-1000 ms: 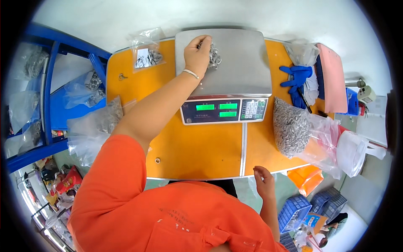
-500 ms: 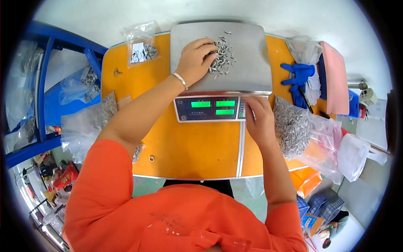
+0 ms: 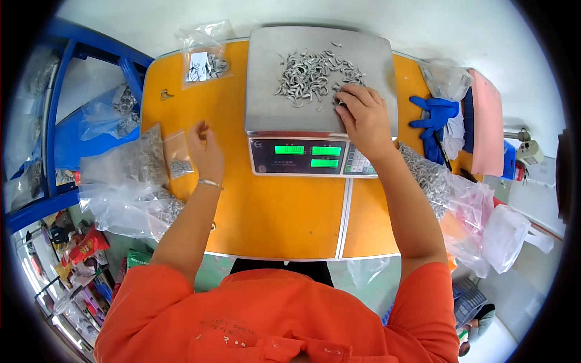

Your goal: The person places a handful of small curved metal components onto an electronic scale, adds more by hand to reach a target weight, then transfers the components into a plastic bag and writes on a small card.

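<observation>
Small curved silver metal hooks (image 3: 302,75) lie spread over the steel pan (image 3: 269,115) of an electronic scale. At the pan's front right, my right hand (image 3: 366,121) curls its fingers down around a few hooks at the pile's edge. The fingertips partly hide what they hold. My left hand (image 3: 206,151), slightly smeared by motion, is off the scale over the table's left side. It is nearest to a small clear bag (image 3: 180,164) with small metal pieces in it. Green numbers glow on the scale's display panel (image 3: 298,156), below the pan.
Large clear bags of metal pieces (image 3: 124,157) lie at the left, and another bag of hooks (image 3: 426,175) sits right of the scale. A labelled bag (image 3: 209,68) is at the back left. Blue gloves (image 3: 434,118) lie at the right. A blue rack (image 3: 60,121) stands on the left.
My left hand has left the pile and moved left off the scale. My right hand has gone from the keypad up to the hooks. The hooks are now spread wider over the pan.
</observation>
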A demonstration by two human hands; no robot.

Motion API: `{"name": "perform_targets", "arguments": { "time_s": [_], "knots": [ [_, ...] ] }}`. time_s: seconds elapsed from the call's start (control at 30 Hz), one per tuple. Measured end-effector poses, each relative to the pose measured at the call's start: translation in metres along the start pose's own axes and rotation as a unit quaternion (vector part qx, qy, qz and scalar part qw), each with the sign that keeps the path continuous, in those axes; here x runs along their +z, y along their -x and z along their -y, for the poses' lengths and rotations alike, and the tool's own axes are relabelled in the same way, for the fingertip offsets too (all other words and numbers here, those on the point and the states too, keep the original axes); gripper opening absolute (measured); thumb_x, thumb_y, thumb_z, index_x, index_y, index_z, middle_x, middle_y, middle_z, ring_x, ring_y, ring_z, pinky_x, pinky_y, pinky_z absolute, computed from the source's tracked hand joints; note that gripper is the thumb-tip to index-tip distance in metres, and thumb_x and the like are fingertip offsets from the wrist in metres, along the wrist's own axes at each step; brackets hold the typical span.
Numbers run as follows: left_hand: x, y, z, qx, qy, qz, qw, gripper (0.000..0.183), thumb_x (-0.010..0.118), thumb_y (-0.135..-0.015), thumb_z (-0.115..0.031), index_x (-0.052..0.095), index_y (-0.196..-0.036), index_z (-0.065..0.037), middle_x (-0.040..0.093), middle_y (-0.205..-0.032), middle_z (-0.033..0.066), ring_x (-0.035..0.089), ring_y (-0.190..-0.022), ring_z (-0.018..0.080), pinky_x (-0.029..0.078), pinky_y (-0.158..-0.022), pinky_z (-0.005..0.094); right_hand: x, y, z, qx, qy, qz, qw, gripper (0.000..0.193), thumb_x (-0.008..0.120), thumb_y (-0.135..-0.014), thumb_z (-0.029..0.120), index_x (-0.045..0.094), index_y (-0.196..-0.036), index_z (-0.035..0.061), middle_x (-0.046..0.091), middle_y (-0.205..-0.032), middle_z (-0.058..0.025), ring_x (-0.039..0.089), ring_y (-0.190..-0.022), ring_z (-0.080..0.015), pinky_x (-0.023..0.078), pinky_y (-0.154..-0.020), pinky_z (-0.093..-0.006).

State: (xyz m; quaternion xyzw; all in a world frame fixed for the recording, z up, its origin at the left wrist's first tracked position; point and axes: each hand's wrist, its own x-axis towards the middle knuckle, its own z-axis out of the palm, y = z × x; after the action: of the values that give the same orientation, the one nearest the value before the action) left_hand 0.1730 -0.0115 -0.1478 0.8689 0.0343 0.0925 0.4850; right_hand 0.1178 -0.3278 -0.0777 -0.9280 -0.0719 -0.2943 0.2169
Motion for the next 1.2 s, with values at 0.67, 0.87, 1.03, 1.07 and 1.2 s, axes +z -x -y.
{"name": "perform_targets", "arguments": {
  "time_s": [0.67,0.87,1.03,1.07,1.2],
  "knots": [
    [0.018,0.049,0.050,0.093,-0.349,0.010,0.932,0.045,0.041,-0.088,-0.014,0.037,-0.130,0.000,0.031,-0.141,0.0148,0.024,-0.133,0.0301,0.018,-0.106,0.0434,-0.051,0.024,-0.035,0.411,-0.276,-0.070,0.866,0.014,0.060,-0.083,0.001,0.062,-0.096,-0.0023,0.063,-0.082,-0.0032,0.055,-0.069,-0.0069,0.045,-0.063,-0.0190],
    [0.022,0.049,0.049,0.098,-0.352,0.009,0.931,0.044,0.041,-0.088,-0.014,0.038,-0.130,0.001,0.031,-0.141,0.0150,0.025,-0.132,0.0304,0.018,-0.106,0.0430,-0.043,0.020,-0.024,0.261,-0.120,0.019,0.958,0.011,0.060,-0.077,-0.003,0.063,-0.086,-0.0010,0.059,-0.085,-0.0122,0.059,-0.077,-0.0223,0.046,-0.068,-0.0258],
    [0.021,0.048,0.047,0.101,-0.376,0.006,0.921,0.045,0.041,-0.088,-0.015,0.037,-0.130,0.001,0.031,-0.140,0.0153,0.026,-0.131,0.0307,0.019,-0.106,0.0423,-0.049,0.026,-0.028,0.272,-0.133,0.033,0.952,0.014,0.057,-0.079,-0.004,0.062,-0.092,-0.0013,0.059,-0.087,-0.0118,0.058,-0.077,-0.0220,0.046,-0.070,-0.0269],
    [0.021,0.049,0.046,0.099,-0.375,0.006,0.922,0.045,0.041,-0.088,-0.015,0.037,-0.130,0.001,0.031,-0.140,0.0153,0.026,-0.131,0.0307,0.019,-0.106,0.0423,-0.051,0.029,-0.030,0.305,-0.151,0.014,0.940,0.015,0.056,-0.079,-0.005,0.062,-0.093,-0.0013,0.059,-0.089,-0.0120,0.058,-0.076,-0.0224,0.046,-0.070,-0.0270],
    [0.019,0.049,0.049,0.101,-0.380,0.010,0.920,0.045,0.040,-0.089,-0.015,0.036,-0.131,0.001,0.030,-0.141,0.0151,0.024,-0.132,0.0304,0.018,-0.106,0.0419,-0.045,0.025,-0.029,0.287,-0.120,-0.004,0.950,0.015,0.055,-0.080,-0.005,0.062,-0.092,-0.0003,0.058,-0.093,-0.0127,0.057,-0.080,-0.0245,0.045,-0.071,-0.0283]
  ]
}}
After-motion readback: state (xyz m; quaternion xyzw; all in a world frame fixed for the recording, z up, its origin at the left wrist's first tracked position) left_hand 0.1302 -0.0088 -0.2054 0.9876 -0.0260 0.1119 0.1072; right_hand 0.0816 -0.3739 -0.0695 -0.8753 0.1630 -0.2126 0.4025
